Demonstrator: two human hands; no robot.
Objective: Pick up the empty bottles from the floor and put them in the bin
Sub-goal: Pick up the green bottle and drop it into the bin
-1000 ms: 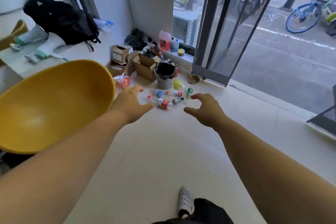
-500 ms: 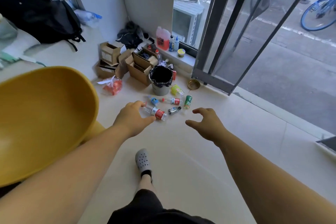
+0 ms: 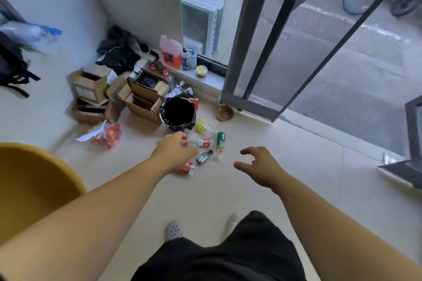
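Note:
Several empty bottles lie on the pale floor in front of a grey bin [image 3: 164,113] lined with a black bag. Among them are a clear bottle with a red label [image 3: 201,143], a green bottle [image 3: 220,141], a small dark-capped bottle [image 3: 204,157], a yellow bottle [image 3: 201,125] and a red-labelled bottle [image 3: 187,168] partly hidden under my left hand. My left hand [image 3: 172,152] hovers over the bottles, fingers spread, holding nothing. My right hand [image 3: 259,167] is open to the right of the bottles, fingers curled, apart from them.
Open cardboard boxes [image 3: 139,96] stand left of the bin, beside a red plastic bag [image 3: 106,136]. A yellow chair [image 3: 29,187] is at the left. A brass bowl [image 3: 225,112] sits by the sliding door frame [image 3: 249,100]. My foot in a grey clog [image 3: 174,229] is below.
I have stepped closer to the bottles and the bin. Both hands have reached forward; my left hand now covers part of the nearest red-labelled bottle. The yellow chair has slid toward the left edge.

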